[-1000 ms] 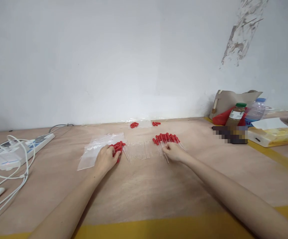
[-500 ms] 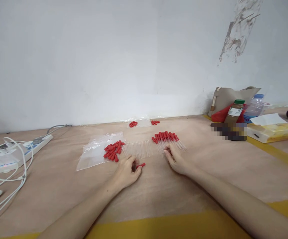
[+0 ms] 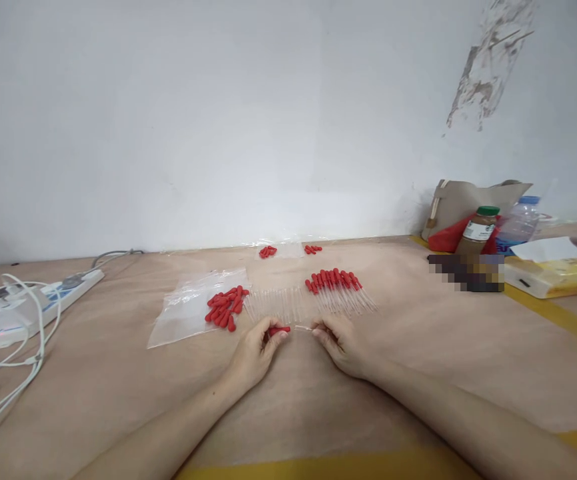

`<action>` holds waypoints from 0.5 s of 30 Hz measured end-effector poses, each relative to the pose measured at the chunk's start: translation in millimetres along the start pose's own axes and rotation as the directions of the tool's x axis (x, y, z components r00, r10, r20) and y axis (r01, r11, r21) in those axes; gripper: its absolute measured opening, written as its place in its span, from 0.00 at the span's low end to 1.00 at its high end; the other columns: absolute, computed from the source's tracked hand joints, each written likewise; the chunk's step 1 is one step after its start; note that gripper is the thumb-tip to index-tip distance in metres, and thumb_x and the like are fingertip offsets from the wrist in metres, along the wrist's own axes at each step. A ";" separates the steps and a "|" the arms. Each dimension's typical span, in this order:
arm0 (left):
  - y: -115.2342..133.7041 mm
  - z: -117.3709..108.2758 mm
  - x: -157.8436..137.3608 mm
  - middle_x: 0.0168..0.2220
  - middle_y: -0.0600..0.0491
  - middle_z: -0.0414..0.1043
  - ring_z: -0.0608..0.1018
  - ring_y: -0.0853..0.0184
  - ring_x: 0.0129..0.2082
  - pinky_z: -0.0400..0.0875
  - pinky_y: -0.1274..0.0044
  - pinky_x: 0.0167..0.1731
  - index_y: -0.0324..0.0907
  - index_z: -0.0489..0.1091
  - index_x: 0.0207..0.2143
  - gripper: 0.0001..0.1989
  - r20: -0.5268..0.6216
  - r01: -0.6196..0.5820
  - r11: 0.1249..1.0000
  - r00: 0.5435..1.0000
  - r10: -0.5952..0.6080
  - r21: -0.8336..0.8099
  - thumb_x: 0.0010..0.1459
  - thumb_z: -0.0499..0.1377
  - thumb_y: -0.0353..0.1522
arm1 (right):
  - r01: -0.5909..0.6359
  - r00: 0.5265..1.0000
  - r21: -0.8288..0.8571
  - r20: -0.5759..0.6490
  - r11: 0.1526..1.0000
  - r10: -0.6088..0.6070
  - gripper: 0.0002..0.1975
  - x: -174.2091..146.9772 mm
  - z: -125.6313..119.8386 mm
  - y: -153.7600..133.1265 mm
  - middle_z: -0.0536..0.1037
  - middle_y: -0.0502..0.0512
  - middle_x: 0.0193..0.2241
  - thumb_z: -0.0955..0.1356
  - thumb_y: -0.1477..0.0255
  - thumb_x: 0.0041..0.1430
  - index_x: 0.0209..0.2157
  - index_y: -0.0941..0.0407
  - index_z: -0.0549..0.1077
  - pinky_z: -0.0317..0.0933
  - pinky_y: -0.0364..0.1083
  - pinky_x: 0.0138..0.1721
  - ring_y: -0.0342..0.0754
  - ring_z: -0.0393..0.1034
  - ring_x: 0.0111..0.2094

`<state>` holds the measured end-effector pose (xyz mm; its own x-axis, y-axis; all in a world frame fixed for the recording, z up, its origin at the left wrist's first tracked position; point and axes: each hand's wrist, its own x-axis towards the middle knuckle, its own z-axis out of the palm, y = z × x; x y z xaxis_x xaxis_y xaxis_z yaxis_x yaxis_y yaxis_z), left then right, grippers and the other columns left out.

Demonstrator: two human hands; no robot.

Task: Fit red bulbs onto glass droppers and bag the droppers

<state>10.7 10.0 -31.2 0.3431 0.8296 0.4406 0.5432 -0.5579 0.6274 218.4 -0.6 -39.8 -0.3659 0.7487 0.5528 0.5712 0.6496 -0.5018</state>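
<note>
Both hands are near the middle, apart from each other; the left hand [image 3: 256, 350] is pinched narrow on one red bulb [image 3: 279, 330], and the right hand [image 3: 343, 343] pinches one clear tube [image 3: 303, 327] with its tip poking out to the left; I'd call this the lining-up step, since bulb and tube face each other just apart, not joined; next move calls for a steady, straight push of one onto the other, probably with a light grip so the tube doesn't bend; can't make out the bulb's mouth at this size, fwiw.

Around that, big to small: wall [image 3: 218, 133] across the far side; table [image 3: 278, 413] under everything; tote [image 3: 456, 193] far right, with a green-capped bottle [image 3: 478, 230] and a blue-capped bottle [image 3: 523, 217] by it; tissue pack [image 3: 551, 273] right, near a dark thing [image 3: 488, 284] that's partly pixelated, so no idea what it is; power strip [image 3: 79, 289] and cables [image 3: 41, 333] left, well apart from the hands; plastic bag [image 3: 178, 313] left of centre, loose bulbs [image 3: 226, 307] heaped at its right edge; red-topped tubes [image 3: 336, 279] fanned out beyond the right hand; bare tubes [image 3: 276, 303] lie just beyond the hands, so they're what a knuckle could knock; smallest are two bulb clusters [image 3: 268, 252] by the wall.
</note>
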 end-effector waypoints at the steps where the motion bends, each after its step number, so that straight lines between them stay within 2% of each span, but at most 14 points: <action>1: 0.0 0.2 -0.4 0.26 0.56 0.68 0.69 0.70 0.25 0.62 0.80 0.25 0.40 0.66 0.32 0.08 0.008 0.014 0.999 1.000 -0.014 -0.030 0.57 0.51 0.35 | 0.000 1.000 0.016 0.003 1.000 0.000 0.06 0.4 1.1 -0.8 0.70 0.48 0.26 0.58 0.72 0.59 0.32 0.55 0.64 0.53 0.43 0.33 0.42 0.63 0.28; 9: 0.4 3.4 -3.0 0.25 0.55 0.69 0.72 0.70 0.25 0.65 0.81 0.26 0.40 0.64 0.33 0.09 0.074 0.075 0.977 0.995 -0.061 -0.202 0.58 0.50 0.36 | 0.002 1.000 -0.004 0.019 1.000 -0.001 0.06 1.1 3.2 -4.7 0.71 0.49 0.26 0.59 0.72 0.59 0.31 0.56 0.66 0.52 0.44 0.35 0.42 0.63 0.28; 11: -0.1 3.5 -3.3 0.24 0.55 0.70 0.72 0.70 0.25 0.65 0.81 0.26 0.40 0.65 0.35 0.09 0.094 0.057 0.977 0.995 -0.039 -0.205 0.58 0.50 0.36 | 0.009 0.999 -0.033 0.031 0.999 -0.008 0.08 1.0 2.1 -5.9 0.71 0.49 0.25 0.59 0.72 0.59 0.29 0.56 0.66 0.52 0.44 0.35 0.42 0.62 0.28; 15: 1.0 1.2 -4.0 0.27 0.53 0.70 0.72 0.70 0.27 0.65 0.80 0.28 0.40 0.69 0.35 0.10 0.114 -0.056 0.993 0.991 0.068 -0.104 0.58 0.50 0.35 | 0.023 0.997 -0.046 0.077 0.999 -0.019 0.10 0.8 1.6 -4.4 0.71 0.48 0.23 0.59 0.71 0.59 0.27 0.56 0.68 0.51 0.45 0.36 0.42 0.62 0.27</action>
<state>10.8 6.1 -33.1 0.4643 0.7873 0.4057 0.4404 -0.6027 0.6655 214.4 -2.7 -38.2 -0.4321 0.7440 0.5097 0.5961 0.6597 -0.4577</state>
